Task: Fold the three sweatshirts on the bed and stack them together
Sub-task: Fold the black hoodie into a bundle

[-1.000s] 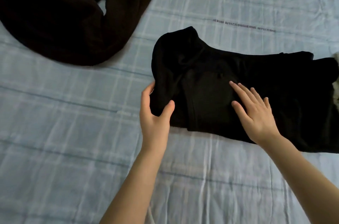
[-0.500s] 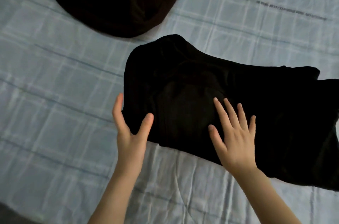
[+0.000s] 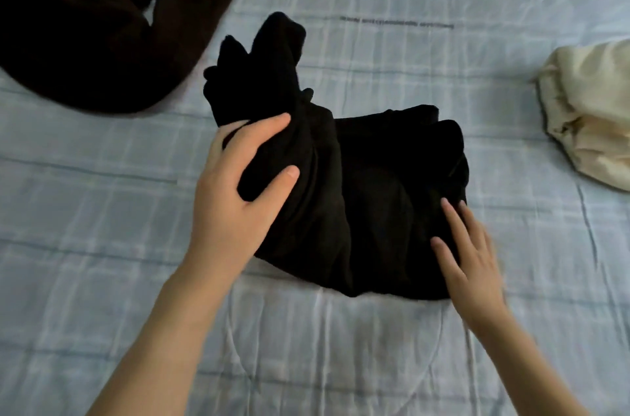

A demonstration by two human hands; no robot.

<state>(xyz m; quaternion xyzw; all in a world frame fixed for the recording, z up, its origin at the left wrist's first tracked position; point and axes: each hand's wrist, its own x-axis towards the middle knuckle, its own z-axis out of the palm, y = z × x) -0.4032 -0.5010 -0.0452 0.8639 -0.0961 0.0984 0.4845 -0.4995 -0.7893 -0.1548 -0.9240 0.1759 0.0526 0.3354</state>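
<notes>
Left hand (image 3: 238,197) grips the bunched end of a black sweatshirt (image 3: 381,183) at centre frame on the bed (image 3: 341,364); right hand (image 3: 470,258) lies flat, fingers straight, on it. Soft, limp cloth likely sags; best held at folded edges.

Right hand (image 3: 470,255) smeared with blur; brown sweatshirt (image 3: 85,40) runs off the top-left edge, cream sweatshirt (image 3: 593,115) off the right; the bedsheet's printed line (image 3: 397,23) unreadable.

Just the one cam, strapped on the person's head, tilted forward and down over the bed (image 3: 375,364), close enough that both forearms fill the lower frame.
</notes>
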